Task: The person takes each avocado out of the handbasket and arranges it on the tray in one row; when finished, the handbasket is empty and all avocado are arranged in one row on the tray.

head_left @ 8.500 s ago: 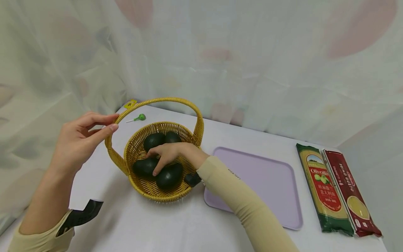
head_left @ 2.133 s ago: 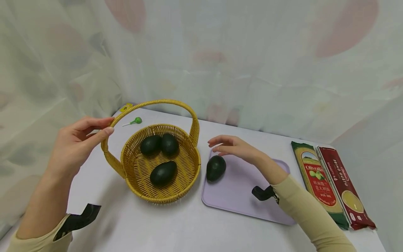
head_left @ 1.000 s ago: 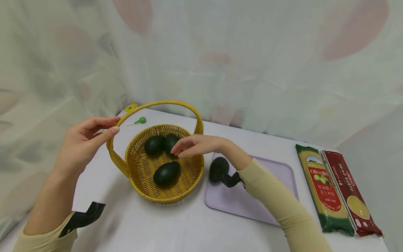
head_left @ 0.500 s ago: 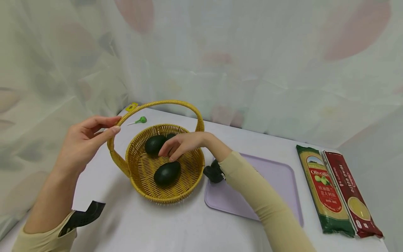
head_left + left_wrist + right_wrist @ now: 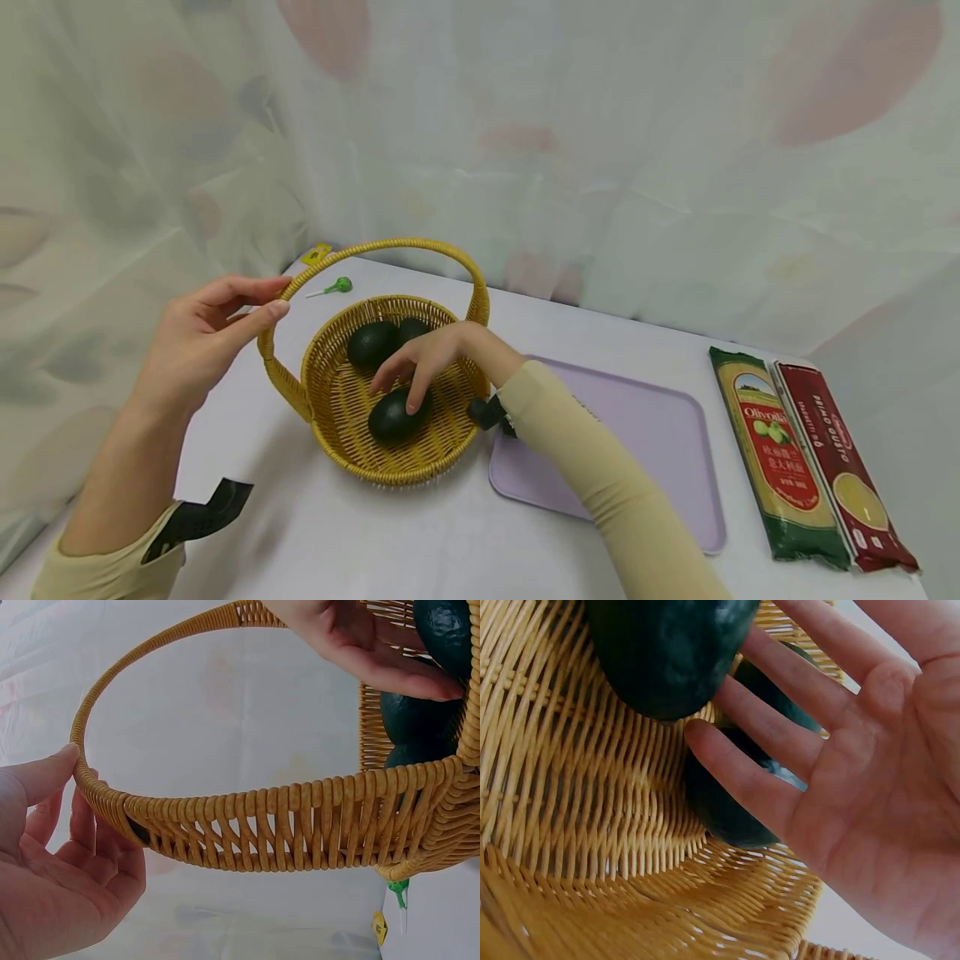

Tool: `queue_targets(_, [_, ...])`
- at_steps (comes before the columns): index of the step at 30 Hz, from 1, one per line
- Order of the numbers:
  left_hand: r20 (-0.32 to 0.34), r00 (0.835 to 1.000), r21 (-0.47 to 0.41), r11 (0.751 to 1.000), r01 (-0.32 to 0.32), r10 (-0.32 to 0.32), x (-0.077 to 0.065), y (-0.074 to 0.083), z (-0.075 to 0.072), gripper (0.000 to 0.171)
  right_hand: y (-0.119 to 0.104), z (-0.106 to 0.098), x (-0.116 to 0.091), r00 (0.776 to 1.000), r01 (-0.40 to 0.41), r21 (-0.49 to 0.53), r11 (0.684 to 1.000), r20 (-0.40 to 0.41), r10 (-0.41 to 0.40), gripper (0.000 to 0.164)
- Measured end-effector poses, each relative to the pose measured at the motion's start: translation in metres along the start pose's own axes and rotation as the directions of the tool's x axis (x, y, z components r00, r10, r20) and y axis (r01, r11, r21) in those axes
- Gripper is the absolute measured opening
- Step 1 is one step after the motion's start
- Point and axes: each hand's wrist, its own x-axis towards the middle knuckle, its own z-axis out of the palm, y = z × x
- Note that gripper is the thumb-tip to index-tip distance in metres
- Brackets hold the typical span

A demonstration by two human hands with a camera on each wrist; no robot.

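I find the left hand (image 5: pixel 197 340) pinching the handle (image 5: pixel 405 242) between thumb and fingertips. The right hand (image 5: pixel 427 354) is loosely spread over the front avocado (image 5: pixel 390 422) in the basket (image 5: pixel 390 477), no hold evident; actual contact I cannot confirm. In my judgement, thumb and fingers should close evenly on its sides. The back right avocado (image 5: pixel 412 327) is partly covered by that hand; the sleeve (image 5: pixel 573 454) masks part of the tray (image 5: pixel 660 442).
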Motion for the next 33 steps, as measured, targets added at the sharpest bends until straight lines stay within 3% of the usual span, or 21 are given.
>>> queue_targets(11, [0.004,1.000,-0.013,1.000,0.001,-0.001,-0.001,0.000,0.001,0.017,-0.002,0.004,0.012,0.993,-0.057,-0.121,0.991,0.096,0.069,0.075])
queue_targets(33, [0.024,1.000,-0.041,0.999,-0.009,0.010,0.000,0.000,0.000,0.017,-0.004,0.008,0.008,0.993,-0.113,-0.149,0.982,0.018,0.117,0.065])
